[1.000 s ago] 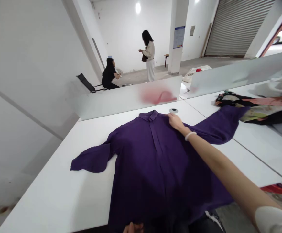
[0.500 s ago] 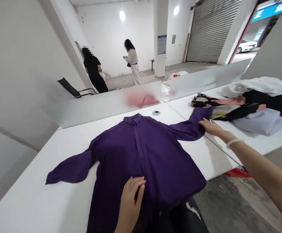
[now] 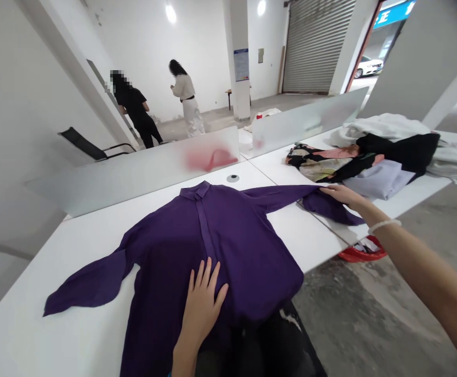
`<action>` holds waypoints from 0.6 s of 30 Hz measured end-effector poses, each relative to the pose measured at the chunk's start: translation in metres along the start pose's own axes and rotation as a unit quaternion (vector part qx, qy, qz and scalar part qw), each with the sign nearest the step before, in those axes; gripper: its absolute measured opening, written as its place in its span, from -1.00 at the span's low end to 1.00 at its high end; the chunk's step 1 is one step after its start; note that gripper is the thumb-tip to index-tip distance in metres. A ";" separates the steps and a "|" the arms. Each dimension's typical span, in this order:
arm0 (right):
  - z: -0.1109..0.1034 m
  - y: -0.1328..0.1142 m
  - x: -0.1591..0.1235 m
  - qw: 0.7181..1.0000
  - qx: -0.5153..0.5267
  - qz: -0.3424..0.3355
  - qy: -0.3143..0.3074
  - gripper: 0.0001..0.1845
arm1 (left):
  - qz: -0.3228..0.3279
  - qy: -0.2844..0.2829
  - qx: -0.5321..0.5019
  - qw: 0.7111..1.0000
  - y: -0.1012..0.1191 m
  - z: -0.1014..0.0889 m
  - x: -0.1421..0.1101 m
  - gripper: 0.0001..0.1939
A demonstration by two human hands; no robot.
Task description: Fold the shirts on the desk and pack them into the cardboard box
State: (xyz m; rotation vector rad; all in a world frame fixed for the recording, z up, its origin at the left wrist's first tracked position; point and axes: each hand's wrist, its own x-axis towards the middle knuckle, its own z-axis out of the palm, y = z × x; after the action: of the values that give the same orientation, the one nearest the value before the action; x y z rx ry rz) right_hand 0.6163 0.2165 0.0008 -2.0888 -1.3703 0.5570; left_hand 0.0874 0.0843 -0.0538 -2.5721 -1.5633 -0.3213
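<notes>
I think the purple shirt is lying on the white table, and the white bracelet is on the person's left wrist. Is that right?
Not quite. The white bracelet is on the wrist of the right hand, as the head camera view shows. The rest is right: the purple long-sleeved shirt is lying on the white table.

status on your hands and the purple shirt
Left hand flat on purple long-sleeved button-front shirt. Right hand resting on sleeve end, over white table. Pile of mixed clothes just past right hand.
</notes>
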 end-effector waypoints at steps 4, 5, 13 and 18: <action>0.002 0.014 -0.018 0.993 -0.105 -0.030 -0.035 -0.57 | -0.001 -0.001 -0.004 1.000 0.000 0.001 0.000 -0.46; 0.004 0.017 -0.026 0.991 -0.121 -0.045 -0.044 -0.55 | -0.002 -0.002 -0.006 1.000 0.000 0.001 0.000 -0.47; 0.012 0.043 -0.097 0.954 -0.210 -0.196 -0.084 -0.50 | -0.004 -0.006 -0.033 0.999 0.001 -0.001 0.000 -0.44; 0.006 0.065 -0.100 0.958 -0.242 -0.152 0.020 -0.56 | -0.011 0.005 -0.065 0.998 0.002 -0.001 0.000 -0.44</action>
State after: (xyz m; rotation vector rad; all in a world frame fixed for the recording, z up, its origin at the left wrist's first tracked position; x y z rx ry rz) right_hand 0.6185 0.1059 -0.0435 -2.1669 -1.9049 0.0467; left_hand 0.0886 0.0832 -0.0526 -2.6467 -1.6186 -0.4525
